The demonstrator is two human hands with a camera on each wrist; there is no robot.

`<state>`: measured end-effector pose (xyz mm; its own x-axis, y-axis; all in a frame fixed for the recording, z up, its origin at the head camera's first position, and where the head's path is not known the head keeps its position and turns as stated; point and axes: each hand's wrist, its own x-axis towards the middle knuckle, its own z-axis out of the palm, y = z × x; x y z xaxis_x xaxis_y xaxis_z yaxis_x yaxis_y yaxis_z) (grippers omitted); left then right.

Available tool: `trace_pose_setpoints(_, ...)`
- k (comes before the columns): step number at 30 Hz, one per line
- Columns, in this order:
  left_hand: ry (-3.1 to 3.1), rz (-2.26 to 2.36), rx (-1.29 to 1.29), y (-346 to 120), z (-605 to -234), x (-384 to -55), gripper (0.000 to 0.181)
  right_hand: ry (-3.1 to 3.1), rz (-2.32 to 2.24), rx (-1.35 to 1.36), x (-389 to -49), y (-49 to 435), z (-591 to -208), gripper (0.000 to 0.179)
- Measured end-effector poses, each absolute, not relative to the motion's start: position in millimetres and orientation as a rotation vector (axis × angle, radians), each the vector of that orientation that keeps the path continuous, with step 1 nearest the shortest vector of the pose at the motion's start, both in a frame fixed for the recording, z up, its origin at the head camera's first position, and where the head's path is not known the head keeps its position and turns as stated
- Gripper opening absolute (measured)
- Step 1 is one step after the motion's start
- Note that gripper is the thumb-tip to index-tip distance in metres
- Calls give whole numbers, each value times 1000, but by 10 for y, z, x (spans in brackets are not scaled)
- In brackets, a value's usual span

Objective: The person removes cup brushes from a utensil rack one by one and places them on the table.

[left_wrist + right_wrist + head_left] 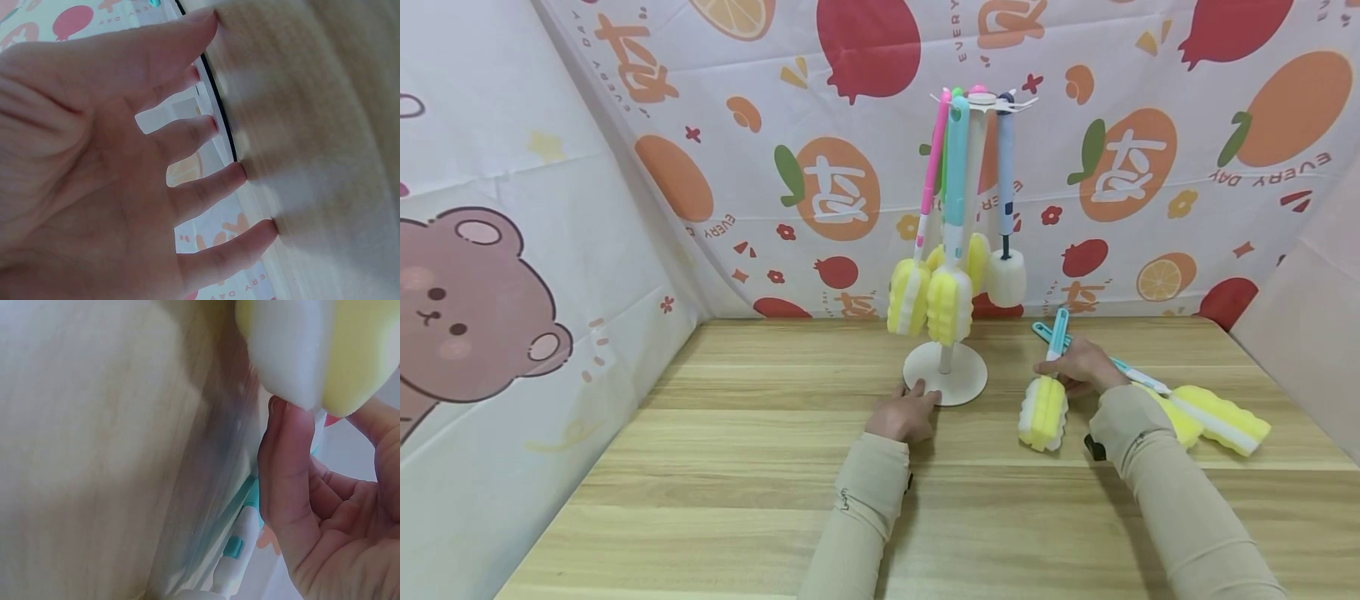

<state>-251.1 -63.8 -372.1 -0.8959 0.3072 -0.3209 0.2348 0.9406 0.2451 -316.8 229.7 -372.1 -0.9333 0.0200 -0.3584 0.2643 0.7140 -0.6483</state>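
My right hand (1084, 367) pinches a sponge bottle brush (1043, 414) near where its teal-and-white handle meets the yellow-and-white head. The right wrist view shows thumb and fingers curled just behind that sponge head (290, 350). My left hand (904, 414) has its fingers spread at the front left of the round white base (951, 392) of a rack. In the left wrist view, the fingertips (259, 234) meet the base edge and tabletop. From the rack's top (982, 100) hang several brushes, including a pink-handled one (934, 158), a teal one (957, 167) and a blue one (1006, 167).
Right of my right hand, two more teal-handled sponge brushes lie on the wooden table (760, 467); one sponge head (1221, 419) is in plain sight, the other (1183, 423) partly behind my sleeve. Fruit-print cloth (737, 275) hangs behind, with a bear-print cloth (467, 308) at left.
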Motion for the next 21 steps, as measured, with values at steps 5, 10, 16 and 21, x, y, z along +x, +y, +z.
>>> trace_pose_setpoints(5, 2738, 282, 397, -639, -3719, -2510, 60, 2601, -1037, 228, -3168, 2301, -3727, 34)
trace_pose_setpoints(10, 2736, 282, 393, -630, -3720, -2508, 60, 2599, -1039, 228, -3160, 2297, -3747, 35)
trace_pose_setpoints(16, 2735, 287, 393, -634, -3725, -2506, 61, 2586, -1056, 253, -3163, 2294, -3783, 36)
trace_pose_setpoints(21, 2733, 312, 390, -647, -3725, -2506, 61, 2571, -1081, 257, -3158, 2290, -3799, 36)
